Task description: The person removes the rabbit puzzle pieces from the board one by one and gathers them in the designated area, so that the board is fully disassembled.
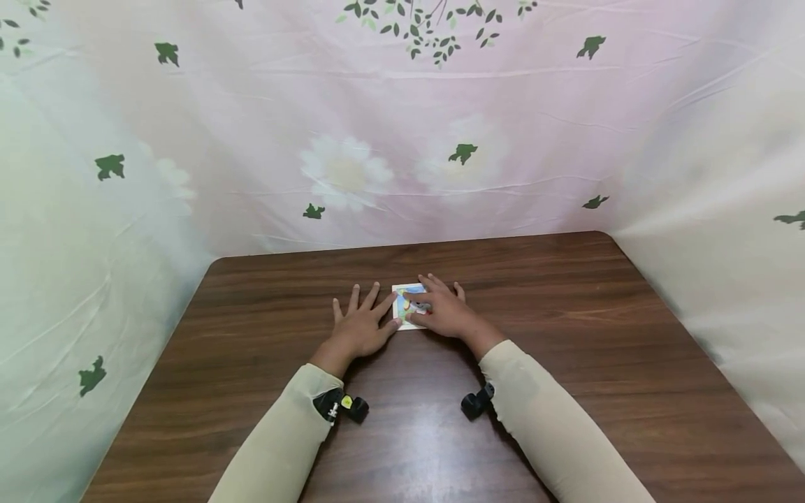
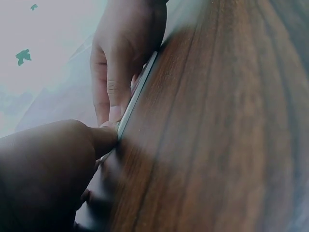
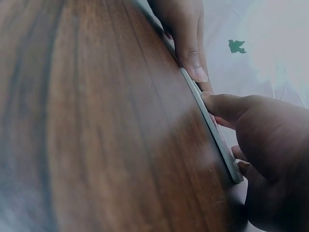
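Observation:
A small, flat, square picture board (image 1: 400, 309) with a white border and a colourful print lies on the table between my hands. Fingers spread, my left hand (image 1: 360, 330) rests at its left side, thumb and index fingertips on that edge. From the right, my right hand (image 1: 448, 314) reaches over the board, its straight fingers and thumb on the printed face and hiding much of it. Seen side-on in the right wrist view, the board's thin pale edge (image 3: 212, 126) runs along the tabletop under both thumbs.
The dark wood-grain table (image 1: 251, 363) has rounded far corners. Behind it and along both sides hangs a pale cloth (image 1: 264, 140) with flowers and green leaf shapes. A small black camera (image 1: 357, 409) is strapped at the left wrist, another (image 1: 473, 405) at the right.

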A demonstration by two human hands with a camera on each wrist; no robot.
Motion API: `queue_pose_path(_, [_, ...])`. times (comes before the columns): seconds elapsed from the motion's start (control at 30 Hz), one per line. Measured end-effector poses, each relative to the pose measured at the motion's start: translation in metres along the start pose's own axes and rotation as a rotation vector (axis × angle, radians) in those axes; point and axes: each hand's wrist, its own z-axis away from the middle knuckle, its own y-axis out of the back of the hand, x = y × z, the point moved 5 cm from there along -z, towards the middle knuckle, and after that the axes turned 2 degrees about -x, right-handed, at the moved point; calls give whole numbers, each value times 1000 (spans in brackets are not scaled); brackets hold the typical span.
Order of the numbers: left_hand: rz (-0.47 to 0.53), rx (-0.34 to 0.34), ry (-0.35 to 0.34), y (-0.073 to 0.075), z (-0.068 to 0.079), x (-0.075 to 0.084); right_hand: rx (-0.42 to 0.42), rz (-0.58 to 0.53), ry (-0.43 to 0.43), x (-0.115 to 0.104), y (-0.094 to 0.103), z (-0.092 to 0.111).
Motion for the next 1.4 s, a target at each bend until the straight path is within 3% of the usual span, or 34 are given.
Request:
queue_pose_path(0.37, [-2, -10, 4, 0, -2, 1, 8, -36, -15, -3, 5, 1])
queue_pose_path(0.6, [16, -26, 18, -1, -4, 1, 71, -94, 2, -5, 10, -3])
queue_pose_path(0.83, [23, -28, 19, -1, -4, 1, 121, -64, -3, -6, 11, -15])
queue_pose_path(1.4, [32, -23, 13, 0, -2, 1, 120, -81, 40, -8, 10, -31])
